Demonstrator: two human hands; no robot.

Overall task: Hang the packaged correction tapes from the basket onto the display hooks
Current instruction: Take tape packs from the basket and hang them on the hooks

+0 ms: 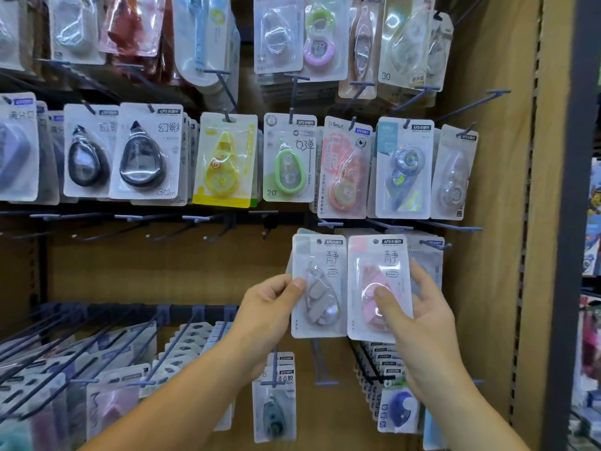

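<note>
My left hand (270, 307) pinches a packaged grey correction tape (320, 288) by its left edge, thumb on the front. Right beside it, my right hand (419, 314) holds a packaged pink correction tape (379, 278), thumb on the blister and fingers behind the right edge. Both packs are upright, side by side, in front of the third row of display hooks (330, 224). Another pack (429, 255) hangs just behind them on the right. The basket is out of view.
Rows of packaged correction tapes (289, 164) fill the hooks above. Several bare hooks (195, 222) stick out at the middle left. Lower hooks (182, 333) carry more packs. A cardboard side wall (487, 222) and a dark shelf post (572, 222) close the right.
</note>
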